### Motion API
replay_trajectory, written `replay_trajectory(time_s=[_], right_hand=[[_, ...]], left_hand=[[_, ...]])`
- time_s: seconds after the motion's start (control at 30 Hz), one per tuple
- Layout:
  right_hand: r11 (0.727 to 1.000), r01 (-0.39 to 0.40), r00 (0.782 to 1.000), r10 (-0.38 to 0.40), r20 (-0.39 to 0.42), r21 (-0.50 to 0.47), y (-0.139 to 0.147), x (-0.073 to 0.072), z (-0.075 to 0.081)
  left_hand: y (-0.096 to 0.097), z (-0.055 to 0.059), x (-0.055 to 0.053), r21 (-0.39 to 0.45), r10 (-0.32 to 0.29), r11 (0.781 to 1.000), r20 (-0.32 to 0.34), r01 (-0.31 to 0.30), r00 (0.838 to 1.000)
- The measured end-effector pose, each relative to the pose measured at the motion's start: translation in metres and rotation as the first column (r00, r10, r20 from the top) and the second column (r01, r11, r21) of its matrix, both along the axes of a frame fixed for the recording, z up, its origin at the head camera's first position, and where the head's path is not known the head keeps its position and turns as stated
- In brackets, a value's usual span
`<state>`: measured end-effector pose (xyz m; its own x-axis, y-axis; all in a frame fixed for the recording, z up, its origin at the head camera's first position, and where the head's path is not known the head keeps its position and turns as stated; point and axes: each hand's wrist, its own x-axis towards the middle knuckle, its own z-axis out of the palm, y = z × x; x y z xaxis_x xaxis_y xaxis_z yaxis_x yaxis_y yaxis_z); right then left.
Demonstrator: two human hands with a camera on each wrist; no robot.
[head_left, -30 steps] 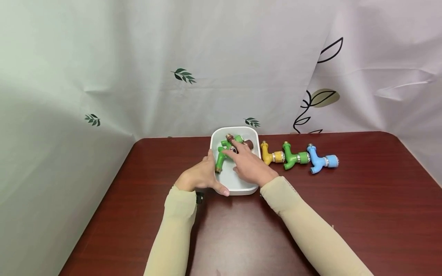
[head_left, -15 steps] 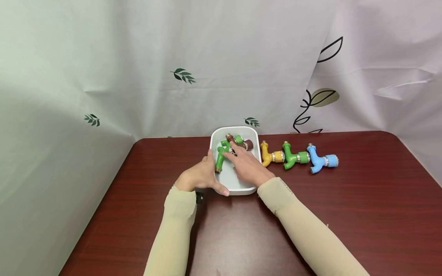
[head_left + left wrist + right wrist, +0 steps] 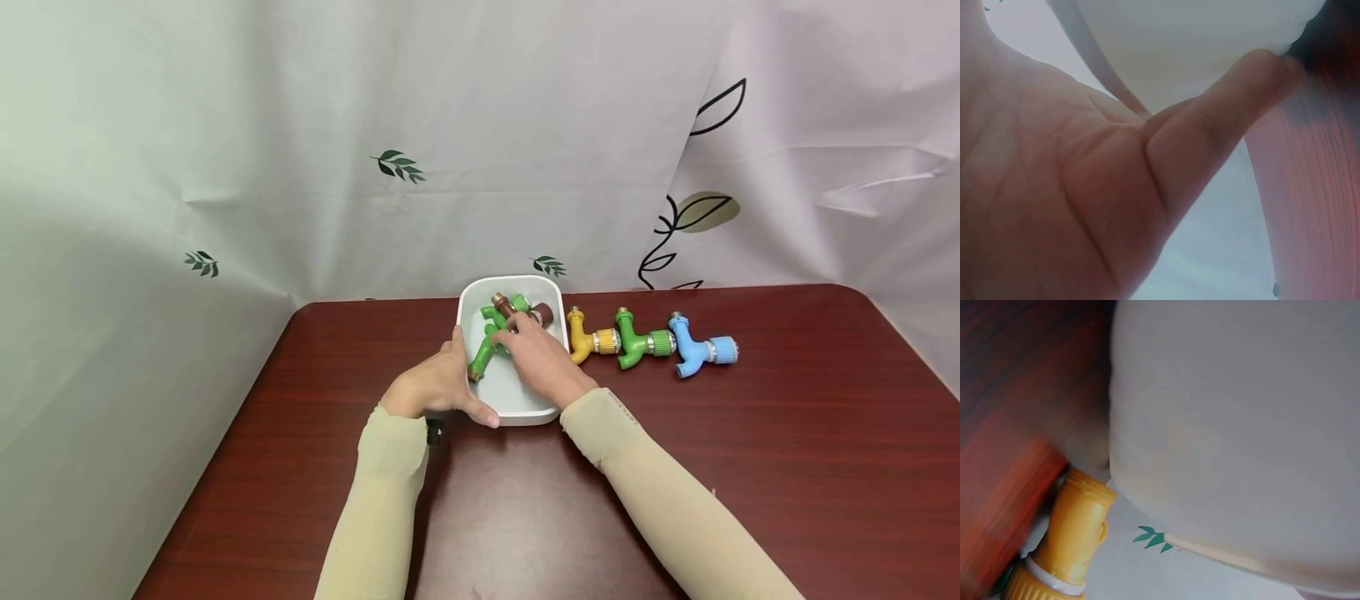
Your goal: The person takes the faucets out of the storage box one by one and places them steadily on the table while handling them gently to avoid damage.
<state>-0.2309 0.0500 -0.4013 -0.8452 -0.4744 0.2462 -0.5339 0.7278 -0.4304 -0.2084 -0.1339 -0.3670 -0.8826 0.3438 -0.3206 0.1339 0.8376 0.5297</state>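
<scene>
A white plastic bin [image 3: 508,408] stands near the table's far edge, with green and brown faucets inside. My left hand [image 3: 433,385] rests against its near left corner, fingers along the left wall and straight thumb across the front. In the left wrist view, the thumb [image 3: 1210,125] touches the bin wall [image 3: 1166,50]. My right hand [image 3: 542,360] reaches inside and pinches the nearer green faucet [image 3: 482,360] between thumb and fingers; part of that faucet is hidden. Just beyond lie a brown faucet [image 3: 501,303] and another green faucet [image 3: 519,302].
Right of the bin, a yellow faucet [image 3: 580,337], a green faucet [image 3: 632,342] and a blue faucet [image 3: 692,348] lie in a row. The yellow one is close to the bin's right wall [image 3: 1229,425]. A pale curtain [image 3: 450,225] hangs behind the dark red table [image 3: 315,500].
My right fingers have closed in on the nearer green faucet, which has turned slightly in the bin. The left hand and the bin have stayed in place.
</scene>
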Motion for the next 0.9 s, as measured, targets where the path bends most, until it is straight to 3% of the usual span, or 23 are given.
replay_trajectory(time_s=[0.43,0.9], right_hand=[[1.0,0.008,0.999,-0.008,-0.037,-0.003,0.001,0.004,0.001],[0.988,-0.113,0.97,0.086,-0.229,-0.108,0.021,0.005,-0.001]], left_hand=[[-0.001,-0.002,0.0,0.019,-0.001,1.0,-0.013,0.002,1.0],[-0.001,-0.002,-0.001,0.051,-0.01,0.999,-0.018,0.011,1.0]])
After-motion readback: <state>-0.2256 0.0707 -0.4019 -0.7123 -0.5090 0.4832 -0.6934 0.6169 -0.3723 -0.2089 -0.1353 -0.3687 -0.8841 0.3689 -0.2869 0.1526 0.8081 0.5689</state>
